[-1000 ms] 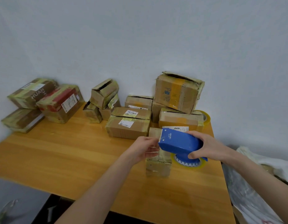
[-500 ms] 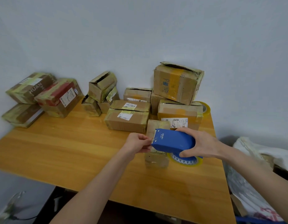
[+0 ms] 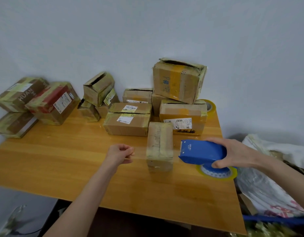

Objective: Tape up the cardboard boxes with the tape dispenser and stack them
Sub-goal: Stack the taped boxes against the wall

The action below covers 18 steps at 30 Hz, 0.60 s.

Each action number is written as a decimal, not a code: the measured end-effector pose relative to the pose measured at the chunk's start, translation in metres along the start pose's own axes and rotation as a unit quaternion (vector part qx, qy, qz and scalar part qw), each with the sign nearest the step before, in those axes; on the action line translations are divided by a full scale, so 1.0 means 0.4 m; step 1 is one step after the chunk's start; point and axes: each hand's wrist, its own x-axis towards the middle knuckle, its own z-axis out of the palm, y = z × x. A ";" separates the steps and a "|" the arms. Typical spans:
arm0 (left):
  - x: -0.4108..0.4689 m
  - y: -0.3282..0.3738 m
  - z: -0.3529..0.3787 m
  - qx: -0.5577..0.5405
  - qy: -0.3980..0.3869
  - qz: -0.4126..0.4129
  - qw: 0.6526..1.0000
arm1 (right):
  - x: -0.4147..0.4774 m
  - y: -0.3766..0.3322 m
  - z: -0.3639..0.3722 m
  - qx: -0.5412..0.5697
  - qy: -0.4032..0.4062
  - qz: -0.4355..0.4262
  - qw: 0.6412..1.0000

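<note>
The wooden bench (image 3: 45, 159) carried, along its far edge, heaps of cardboard boxes: a taped group (image 3: 52, 103) at the far left corner and a larger pile (image 3: 178, 82) toward the far right corner, some with flaps that I read as unsealed. Nearer the right edge one small box (image 3: 159, 146) stood upright and alone. Just right of it the right hand (image 3: 233, 153) was wrapped round the blue tape dispenser (image 3: 202, 152); left of it the left hand (image 3: 119, 153) pinched the free end of a clear tape strip (image 3: 139, 153) stretched across the box's front, contact uncertain. I judged the task part done: this strip was drawn but not yet pressed or cut, and orderly stacking remained.
</note>
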 end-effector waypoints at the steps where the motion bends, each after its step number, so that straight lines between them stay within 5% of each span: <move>1: 0.006 -0.003 -0.006 0.005 0.005 0.004 1.000 | 0.001 0.008 -0.003 -0.005 0.000 0.007 1.000; 18: 0.042 -0.087 0.088 0.044 0.054 0.014 0.997 | 0.066 0.064 0.071 -0.115 -0.019 0.053 0.992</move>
